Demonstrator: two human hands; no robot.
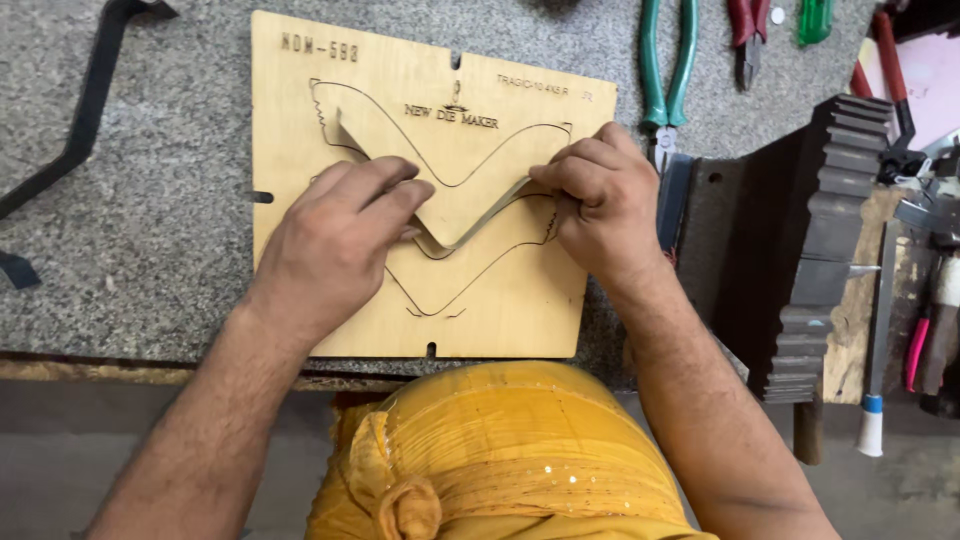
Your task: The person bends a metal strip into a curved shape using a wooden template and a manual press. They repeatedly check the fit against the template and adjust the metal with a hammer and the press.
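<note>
Head view: left hand (335,245) and right hand (600,200) both pinch a curved metal strip (470,228) standing on edge on the wooden board (300,100), mid-bench (150,200). Board's near edge sits close to the bench's front edge; open bench left, green pliers (665,70) and dark ridged block (830,230) crowd the right.

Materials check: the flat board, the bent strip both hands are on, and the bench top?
Board: plywood by the look, pale, matte, with dark thin cut outlines. Bent strip: likely thin steel, dull grey, standing on edge between left hand and right hand. Bench top: speckled grey, stone-like, perhaps granite.
</note>
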